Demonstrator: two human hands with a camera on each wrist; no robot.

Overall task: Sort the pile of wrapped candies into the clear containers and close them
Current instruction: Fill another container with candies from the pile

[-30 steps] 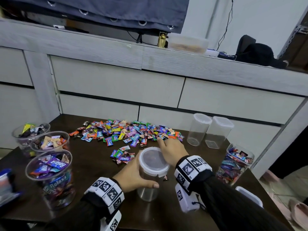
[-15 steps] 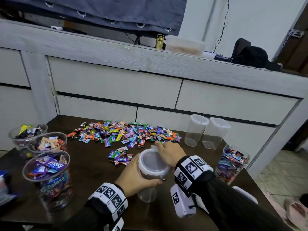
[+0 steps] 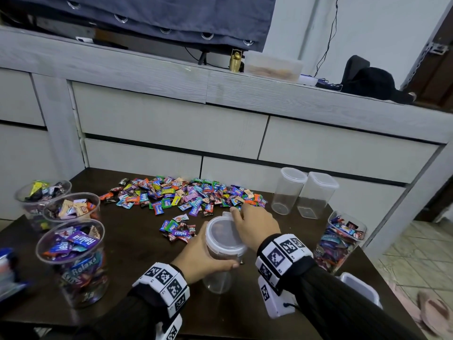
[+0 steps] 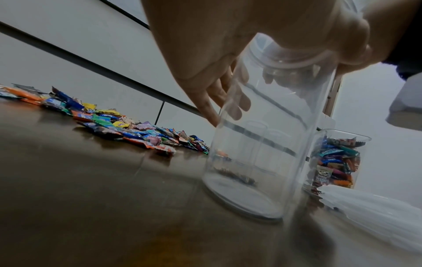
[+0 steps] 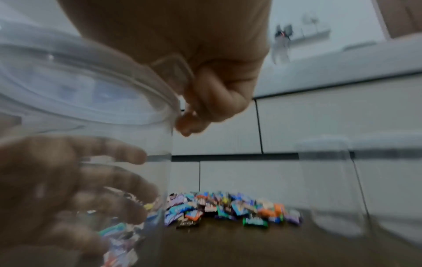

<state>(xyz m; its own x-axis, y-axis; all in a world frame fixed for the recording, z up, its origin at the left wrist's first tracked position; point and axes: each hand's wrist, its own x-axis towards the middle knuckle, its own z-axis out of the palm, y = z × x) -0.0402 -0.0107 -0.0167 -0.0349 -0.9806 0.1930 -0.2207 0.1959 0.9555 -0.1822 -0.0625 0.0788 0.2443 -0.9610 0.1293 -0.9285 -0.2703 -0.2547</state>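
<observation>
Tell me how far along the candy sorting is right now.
Partly done. Four open jars, like the front jar, already hold sorted candy. In hand: the left hand grips an empty jar while the right hand pinches its lid. Left: the big candy pile, two more empty jars, and closing everything.

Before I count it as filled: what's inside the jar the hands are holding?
Nothing: the jar looks empty, its bottom bare. The left hand grips its side; the right hand pinches the lid tab. Fingers cover the upper wall.
</observation>
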